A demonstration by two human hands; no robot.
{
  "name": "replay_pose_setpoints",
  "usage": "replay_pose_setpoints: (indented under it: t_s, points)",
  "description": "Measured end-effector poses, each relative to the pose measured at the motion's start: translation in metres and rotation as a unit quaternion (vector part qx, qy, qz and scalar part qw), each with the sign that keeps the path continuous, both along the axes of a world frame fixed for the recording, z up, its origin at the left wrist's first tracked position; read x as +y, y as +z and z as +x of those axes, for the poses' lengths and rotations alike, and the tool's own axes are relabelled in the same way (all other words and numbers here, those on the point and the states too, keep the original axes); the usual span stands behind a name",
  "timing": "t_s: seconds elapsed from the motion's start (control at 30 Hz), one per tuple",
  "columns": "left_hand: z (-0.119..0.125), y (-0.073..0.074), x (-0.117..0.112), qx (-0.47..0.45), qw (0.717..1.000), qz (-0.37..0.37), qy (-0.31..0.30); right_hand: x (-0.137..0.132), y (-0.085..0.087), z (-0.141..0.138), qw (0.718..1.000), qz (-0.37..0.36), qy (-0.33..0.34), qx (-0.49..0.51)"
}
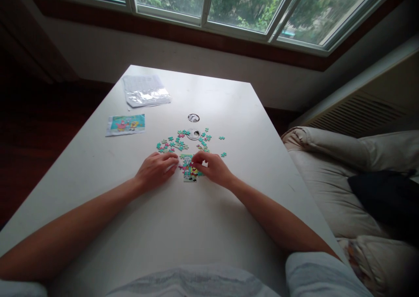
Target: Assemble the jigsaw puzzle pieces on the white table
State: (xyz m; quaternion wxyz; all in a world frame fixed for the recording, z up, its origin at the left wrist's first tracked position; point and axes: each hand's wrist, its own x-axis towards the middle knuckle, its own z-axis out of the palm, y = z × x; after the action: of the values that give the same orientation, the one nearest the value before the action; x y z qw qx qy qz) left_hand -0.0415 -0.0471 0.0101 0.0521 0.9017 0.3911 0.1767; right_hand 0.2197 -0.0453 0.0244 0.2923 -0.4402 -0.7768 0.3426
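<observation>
A partly assembled jigsaw puzzle (pixel 187 174) with cartoon figures lies flat on the white table, in front of my body. My right hand (pixel 212 168) is over its right side, thumb and forefinger pinched on a small puzzle piece that the fingers mostly hide. Beside the left edge of the puzzle rests my left hand (pixel 159 168), fingers loosely bent and thumb apart from them, with nothing visible in it. Loose puzzle pieces (pixel 178 144), mostly teal with some pink, are scattered just beyond both hands.
On the white table (pixel 196 227), a cartoon picture sheet (pixel 126 124) lies at the left, with a clear plastic packet (pixel 147 91) behind it. Two round grommets, the far one (pixel 193 118) included, are set in the tabletop. A cushioned beige seat (pixel 324 170) stands right.
</observation>
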Motion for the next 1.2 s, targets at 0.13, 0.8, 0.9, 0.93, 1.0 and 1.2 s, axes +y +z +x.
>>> replay_pose_setpoints:
  t_s: [0.13,0.8,0.9,0.93,1.0,1.2]
  points:
    - [0.001,0.0,0.0,0.005,1.0,0.007,0.004,-0.01,-0.009,-0.024,0.999,0.036,0.009,-0.015]
    - [0.015,0.005,-0.013,-0.077,0.993,-0.088,0.026,-0.013,-0.018,-0.025,0.998,0.033,-0.034,0.048]
    - [0.017,0.006,-0.014,-0.108,0.986,-0.117,0.041,-0.014,-0.02,-0.025,0.998,0.027,-0.027,0.05]
    - [0.017,0.007,-0.014,-0.118,0.984,-0.125,0.044,-0.015,-0.02,-0.025,0.998,0.026,-0.024,0.053]
    - [0.017,0.009,-0.013,-0.136,0.98,-0.14,0.046,-0.015,-0.021,-0.025,0.998,0.026,-0.02,0.061]
    - [0.019,0.012,-0.014,-0.176,0.969,-0.166,0.058,-0.014,-0.02,-0.024,0.997,0.037,-0.003,0.066]
